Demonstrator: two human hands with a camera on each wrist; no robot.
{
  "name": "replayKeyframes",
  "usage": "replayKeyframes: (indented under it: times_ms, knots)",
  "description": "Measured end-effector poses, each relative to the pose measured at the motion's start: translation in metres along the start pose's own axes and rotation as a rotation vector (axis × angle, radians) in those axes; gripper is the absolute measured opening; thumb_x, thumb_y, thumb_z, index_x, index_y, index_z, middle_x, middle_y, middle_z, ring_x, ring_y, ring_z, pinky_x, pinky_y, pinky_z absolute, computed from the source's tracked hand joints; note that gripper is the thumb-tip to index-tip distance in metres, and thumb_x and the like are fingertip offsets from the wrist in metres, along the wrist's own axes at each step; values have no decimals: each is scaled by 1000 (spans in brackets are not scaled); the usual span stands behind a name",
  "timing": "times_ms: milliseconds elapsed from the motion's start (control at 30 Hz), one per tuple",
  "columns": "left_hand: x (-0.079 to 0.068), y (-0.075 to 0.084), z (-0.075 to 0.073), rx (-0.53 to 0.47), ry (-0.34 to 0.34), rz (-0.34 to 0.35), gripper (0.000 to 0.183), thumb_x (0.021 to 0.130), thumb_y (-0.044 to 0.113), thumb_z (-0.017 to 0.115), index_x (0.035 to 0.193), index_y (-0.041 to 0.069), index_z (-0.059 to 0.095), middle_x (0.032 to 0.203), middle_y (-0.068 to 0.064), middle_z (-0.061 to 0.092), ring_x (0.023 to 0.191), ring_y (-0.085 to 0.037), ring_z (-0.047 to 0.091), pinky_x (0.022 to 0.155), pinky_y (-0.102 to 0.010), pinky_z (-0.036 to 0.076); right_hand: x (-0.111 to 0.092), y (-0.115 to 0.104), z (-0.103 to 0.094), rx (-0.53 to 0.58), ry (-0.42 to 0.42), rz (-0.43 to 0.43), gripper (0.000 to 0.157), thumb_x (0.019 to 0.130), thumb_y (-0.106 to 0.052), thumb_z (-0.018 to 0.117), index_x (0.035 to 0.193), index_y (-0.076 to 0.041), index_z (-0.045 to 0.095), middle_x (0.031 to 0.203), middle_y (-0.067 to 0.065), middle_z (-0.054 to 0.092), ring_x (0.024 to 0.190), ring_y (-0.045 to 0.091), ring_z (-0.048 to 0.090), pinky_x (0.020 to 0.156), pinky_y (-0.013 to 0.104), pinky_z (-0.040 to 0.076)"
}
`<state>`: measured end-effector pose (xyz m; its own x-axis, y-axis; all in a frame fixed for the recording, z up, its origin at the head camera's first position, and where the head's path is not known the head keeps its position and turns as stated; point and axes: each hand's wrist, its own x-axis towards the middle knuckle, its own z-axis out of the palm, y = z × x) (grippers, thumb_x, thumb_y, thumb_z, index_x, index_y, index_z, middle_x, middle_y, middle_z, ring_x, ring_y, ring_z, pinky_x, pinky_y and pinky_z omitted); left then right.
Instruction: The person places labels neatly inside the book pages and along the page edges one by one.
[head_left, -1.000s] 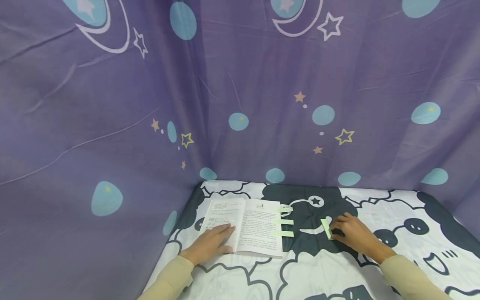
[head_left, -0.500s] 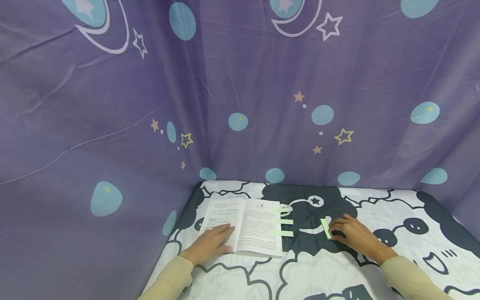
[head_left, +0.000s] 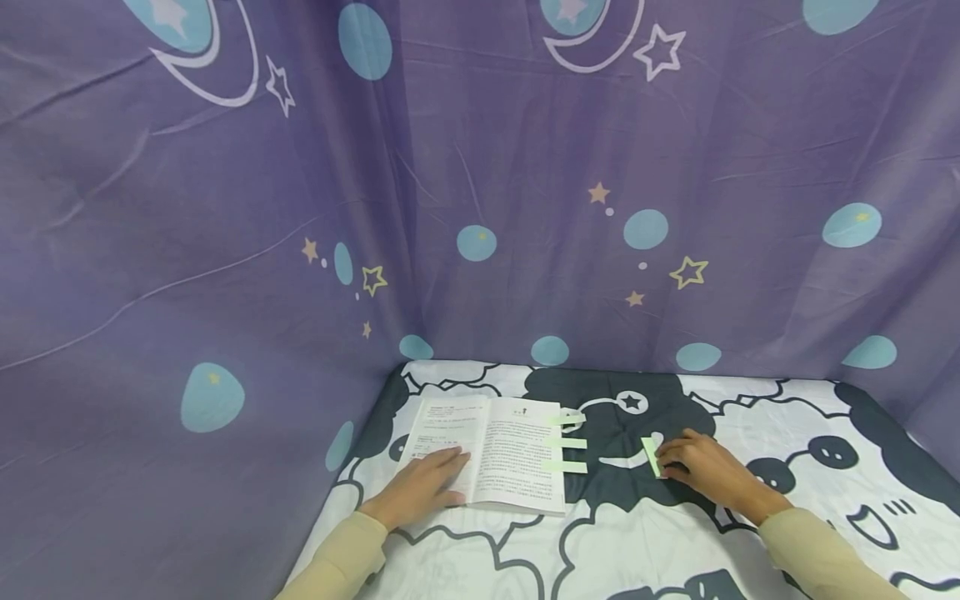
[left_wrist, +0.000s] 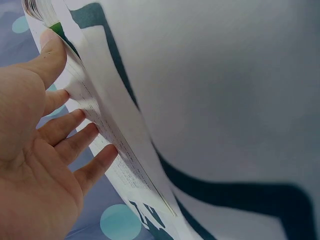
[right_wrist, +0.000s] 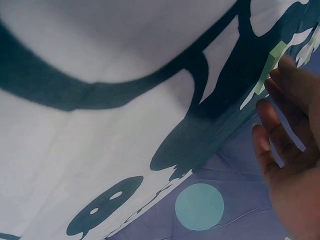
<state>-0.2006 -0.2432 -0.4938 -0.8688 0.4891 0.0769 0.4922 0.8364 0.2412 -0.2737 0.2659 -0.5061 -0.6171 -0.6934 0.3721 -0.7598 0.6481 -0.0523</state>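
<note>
From where I stand, a purple curtain printed with moons, stars and pale blue ovals fills the upper frame and the whole left side. Below it a black-and-white cartoon cloth, softly creased, spreads over the lower middle and right. An open book lies on the cloth at lower centre, its thin white pages densely printed; three slim pale-green strips stick out past its right edge, one above another. The left hand, palm down with fingers extended and somewhat apart, rests on the left page and hides its lower corner, gripping nothing. At lower right of centre a small, narrow green pad sits on the dark part of the cloth, well apart from the strips. The right hand pinches its right edge between thumb and bent fingers, covering some of it. Both cream sleeves look smooth. Compared with a second ago, the book, strips and left hand are in the same places, while the right hand sits a touch lower beside the pad.
</note>
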Motion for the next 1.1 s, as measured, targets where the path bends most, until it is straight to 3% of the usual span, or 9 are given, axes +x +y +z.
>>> replayKeyframes:
  times_ms: [433, 733, 900, 1100]
  knots:
    - [1, 2, -2, -12, -18, -22, 71, 97, 45, 65, 155, 8, 46, 158, -18, 43, 145, -37, 41, 116, -62, 37, 3, -1, 1, 28, 79, -25, 21, 71, -7, 91, 85, -18, 79, 87, -9, 74, 79, 11, 61, 67, 33, 56]
    - [0, 2, -2, -7, -14, -16, 70, 98, 45, 64, 154, 7, 47, 158, -18, 43, 145, -38, 41, 116, -61, 37, 4, -4, 1, 19, 79, -19, 20, 72, -8, 92, 84, -18, 79, 87, -8, 74, 78, 11, 60, 66, 32, 55]
    - [0, 2, -2, 1, -9, -5, 70, 98, 44, 65, 154, 7, 47, 158, -19, 43, 144, -38, 42, 115, -60, 38, 5, -5, 0, 30, 38, 9, 19, 72, -16, 93, 85, -19, 78, 89, -9, 74, 79, 11, 60, 67, 33, 55]
    - [0, 0, -2, 10, 4, 24, 69, 99, 43, 64, 154, 6, 47, 157, -20, 44, 143, -39, 44, 114, -60, 39, 5, -5, 0, 2, 78, -33, 18, 74, -6, 90, 85, -14, 79, 87, -6, 74, 78, 12, 61, 66, 33, 57]
